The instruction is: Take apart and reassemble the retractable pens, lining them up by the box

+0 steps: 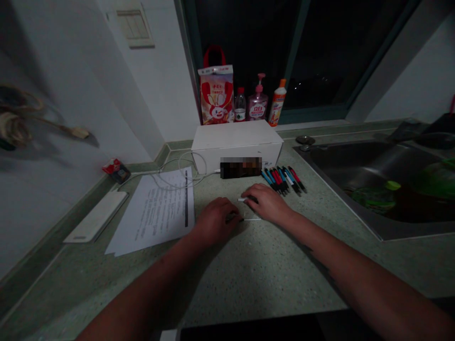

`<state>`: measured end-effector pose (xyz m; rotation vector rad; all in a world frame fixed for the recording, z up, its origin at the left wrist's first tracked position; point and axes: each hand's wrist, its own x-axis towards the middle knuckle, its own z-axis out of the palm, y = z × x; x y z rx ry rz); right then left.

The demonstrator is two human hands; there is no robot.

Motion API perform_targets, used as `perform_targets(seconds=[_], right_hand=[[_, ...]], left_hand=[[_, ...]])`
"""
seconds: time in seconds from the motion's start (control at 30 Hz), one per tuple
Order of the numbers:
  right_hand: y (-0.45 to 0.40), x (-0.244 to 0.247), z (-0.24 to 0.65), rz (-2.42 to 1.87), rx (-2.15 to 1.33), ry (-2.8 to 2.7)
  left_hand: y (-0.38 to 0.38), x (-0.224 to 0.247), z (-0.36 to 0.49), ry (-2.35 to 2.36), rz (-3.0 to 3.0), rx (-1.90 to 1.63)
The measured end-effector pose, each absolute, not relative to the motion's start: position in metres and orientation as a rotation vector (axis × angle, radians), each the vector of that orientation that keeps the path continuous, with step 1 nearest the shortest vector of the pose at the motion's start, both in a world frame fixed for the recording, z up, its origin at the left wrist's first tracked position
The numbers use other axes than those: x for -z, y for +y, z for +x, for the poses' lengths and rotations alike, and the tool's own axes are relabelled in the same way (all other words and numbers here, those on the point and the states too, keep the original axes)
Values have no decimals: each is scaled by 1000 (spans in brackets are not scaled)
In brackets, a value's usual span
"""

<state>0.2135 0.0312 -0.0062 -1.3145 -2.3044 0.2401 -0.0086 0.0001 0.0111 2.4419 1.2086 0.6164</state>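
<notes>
My left hand (217,220) rests low over the speckled green counter, its fingers curled and thumb pinched toward the index finger. A tiny dark tip shows at its fingertips, too small to name. Beside those fingertips a thin white stick-like piece (253,219) lies along the counter. My right hand (266,201) is bent inward just to the right, with its fingers closed on a small white piece (241,200). Several pens (282,180) with blue, red and black barrels lie in a row behind my right hand.
A phone (241,168) on a white cable leans against a white box (236,137). Printed sheets (159,213) and a white power strip (95,218) lie left. On the right is a metal sink (355,213). Bottles (257,105) and a red bag (216,97) stand behind the box.
</notes>
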Motion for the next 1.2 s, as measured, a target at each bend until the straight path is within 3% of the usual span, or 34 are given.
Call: perform_targets(seconds=[0.3,0.77,1.2], right_hand=[[22,-9,216,-1005,-415,-2497],[21,-8,199,-1404,-158,-2464],[21,-18,217,-1583,-144,-2477]], left_hand=[[-3,-15,-10,1185,2534,-461],[-3,-14,-8,1204,2568,-406],[-3,-13,-8,1185,2561,-424]])
